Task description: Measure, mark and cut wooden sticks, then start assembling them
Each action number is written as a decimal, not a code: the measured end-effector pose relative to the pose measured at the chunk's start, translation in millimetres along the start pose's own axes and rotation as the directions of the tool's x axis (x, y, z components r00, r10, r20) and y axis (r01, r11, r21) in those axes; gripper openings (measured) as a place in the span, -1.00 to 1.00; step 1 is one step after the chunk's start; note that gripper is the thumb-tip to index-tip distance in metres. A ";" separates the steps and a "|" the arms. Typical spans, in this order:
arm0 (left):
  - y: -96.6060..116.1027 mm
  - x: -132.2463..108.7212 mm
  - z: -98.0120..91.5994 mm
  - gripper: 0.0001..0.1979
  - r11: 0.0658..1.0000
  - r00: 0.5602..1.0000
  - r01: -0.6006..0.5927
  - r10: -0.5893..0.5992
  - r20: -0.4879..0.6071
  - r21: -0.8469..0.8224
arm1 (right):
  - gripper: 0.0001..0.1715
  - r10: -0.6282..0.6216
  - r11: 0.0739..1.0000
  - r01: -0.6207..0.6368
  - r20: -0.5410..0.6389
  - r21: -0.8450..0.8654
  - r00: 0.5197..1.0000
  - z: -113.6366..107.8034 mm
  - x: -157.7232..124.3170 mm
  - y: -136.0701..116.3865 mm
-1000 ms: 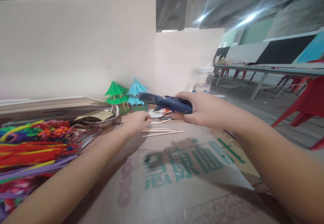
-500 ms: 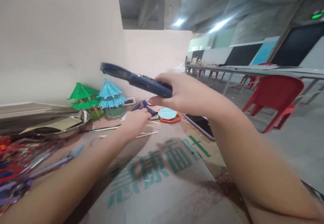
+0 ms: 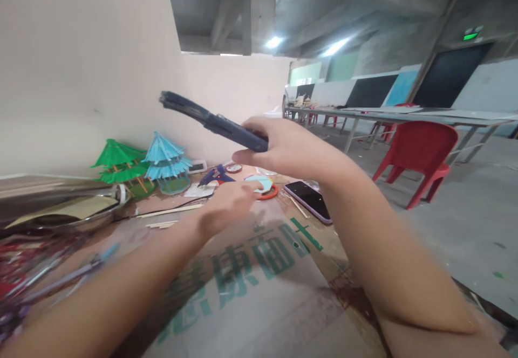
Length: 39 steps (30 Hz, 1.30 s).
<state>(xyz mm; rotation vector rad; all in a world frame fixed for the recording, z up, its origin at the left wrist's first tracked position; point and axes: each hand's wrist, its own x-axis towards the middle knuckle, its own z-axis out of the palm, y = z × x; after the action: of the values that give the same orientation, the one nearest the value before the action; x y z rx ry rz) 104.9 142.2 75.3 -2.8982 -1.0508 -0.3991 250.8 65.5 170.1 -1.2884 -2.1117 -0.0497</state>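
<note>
My right hand (image 3: 279,145) is closed around a long dark blue tool (image 3: 210,121), whose narrow, slit end points up and left. It is held in the air above the table; its exact kind is unclear. My left hand (image 3: 234,201), slightly blurred, has its fingers stretched out over the edge of a light blue disc (image 3: 265,184). Whether they press on it I cannot see. Under and beside the disc lies an orange ring (image 3: 272,193), partly covered. A blue glue gun (image 3: 216,174) rests just beyond the left hand.
Two small paper-roofed pavilions, one green (image 3: 121,166) and one blue (image 3: 165,161), stand by the white partition (image 3: 89,67). A phone (image 3: 309,200) lies at right, thin wooden sticks (image 3: 170,211) at left. A metal tray (image 3: 68,210) and a red chair (image 3: 421,147) flank the table.
My view has turned slightly right. The left hand has moved from the glue gun rightward to the light blue disc, leaving the gun uncovered. My right hand still holds the dark blue tool aloft.
</note>
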 end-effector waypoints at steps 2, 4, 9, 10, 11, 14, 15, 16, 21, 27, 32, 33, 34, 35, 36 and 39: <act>-23.7 -28.3 -13.7 -0.72 0.993 0.992 0.114 -0.114 0.047 0.003 | -0.66 0.002 1.000 -0.002 -0.004 -0.012 1.000 3.6 -0.7 -2.2; -47.1 -59.4 -25.0 -0.68 0.974 0.971 0.225 -0.225 0.074 0.014 | -0.64 0.006 1.000 -0.006 0.010 -0.028 1.000 8.8 -1.6 -6.7; -84.7 -118.1 -32.4 -0.65 0.953 0.951 0.303 -0.303 0.055 0.020 | -0.57 0.020 0.994 -0.007 0.116 -0.111 0.993 23.9 -4.0 -20.0; -88.2 -123.7 -30.5 -0.64 0.955 0.954 0.297 -0.298 0.044 0.017 | -0.56 0.017 0.992 0.001 0.141 -0.127 0.990 26.5 -4.5 -22.0; -91.1 -127.5 -28.3 -0.64 0.957 0.956 0.291 -0.291 0.033 0.014 | -0.55 0.012 0.990 0.011 0.161 -0.142 0.987 28.5 -5.2 -23.7; -97.3 -131.4 -23.6 -0.68 0.959 0.959 0.285 -0.285 0.002 0.013 | -0.54 0.016 0.984 0.016 0.179 -0.175 0.984 31.6 -7.7 -27.0; -98.7 -131.8 -23.4 -0.71 0.957 0.957 0.289 -0.289 -0.006 0.013 | -0.54 0.027 0.983 0.006 0.179 -0.184 0.984 31.6 -8.6 -27.7; -99.5 -132.4 -23.8 -0.73 0.955 0.955 0.295 -0.295 -0.013 0.014 | -0.53 0.039 0.981 -0.005 0.176 -0.191 0.984 31.4 -9.3 -28.1; -88.3 -139.2 -22.1 -0.78 0.950 0.950 0.312 -0.312 -0.020 0.020 | -0.53 0.035 0.981 -0.005 0.157 -0.192 0.987 30.4 -10.2 -27.6; -65.2 -139.9 4.5 -0.77 0.958 0.957 0.287 -0.287 0.037 0.007 | -0.53 0.015 0.981 0.010 0.126 -0.196 0.992 35.5 -9.8 -26.1; -63.5 -136.5 -12.8 -0.81 0.932 0.930 0.363 -0.364 -0.047 -0.024 | -0.56 -0.035 0.992 0.045 0.087 -0.121 0.996 39.7 -10.1 -28.0; -64.8 -137.8 -25.2 -0.84 0.926 0.923 0.376 -0.378 -0.075 -0.044 | -0.57 -0.039 0.994 0.047 0.079 -0.100 0.996 39.9 -10.2 -28.5; -66.2 -140.0 -39.6 -0.86 0.920 0.914 0.386 -0.392 -0.108 -0.070 | -0.58 -0.040 0.996 0.046 0.076 -0.079 0.996 40.0 -10.4 -29.1; -67.3 -143.0 -55.1 -0.84 0.911 0.900 0.399 -0.410 -0.147 -0.101 | -0.59 -0.040 0.997 0.044 0.077 -0.058 0.996 40.2 -10.5 -29.7; -67.5 -146.7 -70.8 -0.80 0.904 0.886 0.406 -0.425 -0.184 -0.131 | -0.60 -0.041 0.998 0.044 0.083 -0.035 0.996 40.9 -10.5 -30.2; -60.1 -158.9 -109.1 -0.73 0.839 0.831 0.391 -0.499 -0.246 -0.380 | -0.63 -0.061 0.998 0.059 0.101 0.015 0.993 46.7 -10.3 -32.6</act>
<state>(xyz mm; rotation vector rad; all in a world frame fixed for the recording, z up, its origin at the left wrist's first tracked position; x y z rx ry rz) -75.6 76.2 137.6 -2.6315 -1.7375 -1.1371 203.8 57.1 137.4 -1.2440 -2.2339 0.0029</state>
